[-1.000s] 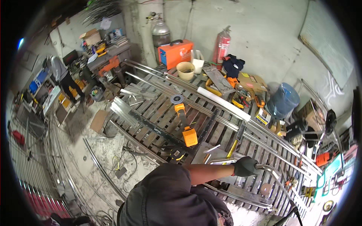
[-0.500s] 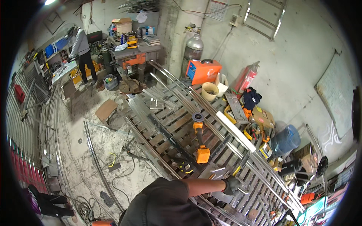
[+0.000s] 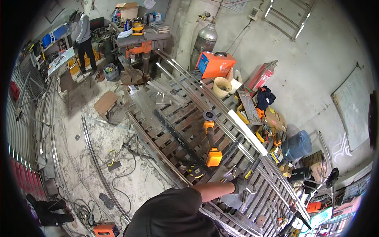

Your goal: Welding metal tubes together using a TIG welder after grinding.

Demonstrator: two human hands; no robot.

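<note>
My right hand (image 3: 239,183), in a dark glove, reaches out over the near end of a slatted metal worktable (image 3: 173,118). It lies on flat metal pieces and steel tubes (image 3: 252,197); I cannot tell whether it grips one. An orange cordless angle grinder (image 3: 211,138) lies just beyond the hand, its disc pointing away. A yellow and black tape measure (image 3: 194,170) sits left of the hand, beside a long black straightedge (image 3: 177,136). My left hand is out of view.
Long steel tubes (image 3: 185,79) and a white bar (image 3: 246,132) run along the table. Behind it stand an orange welder (image 3: 215,63), a gas cylinder (image 3: 205,39), a fire extinguisher (image 3: 260,77) and a blue jug (image 3: 296,144). Curved rails (image 3: 98,166) and cables lie on the floor. Another person (image 3: 83,33) works far left.
The view has swung, so the table now sits more to the right and lower. My gloved right hand has stayed on the metal pieces at the table's near end.
</note>
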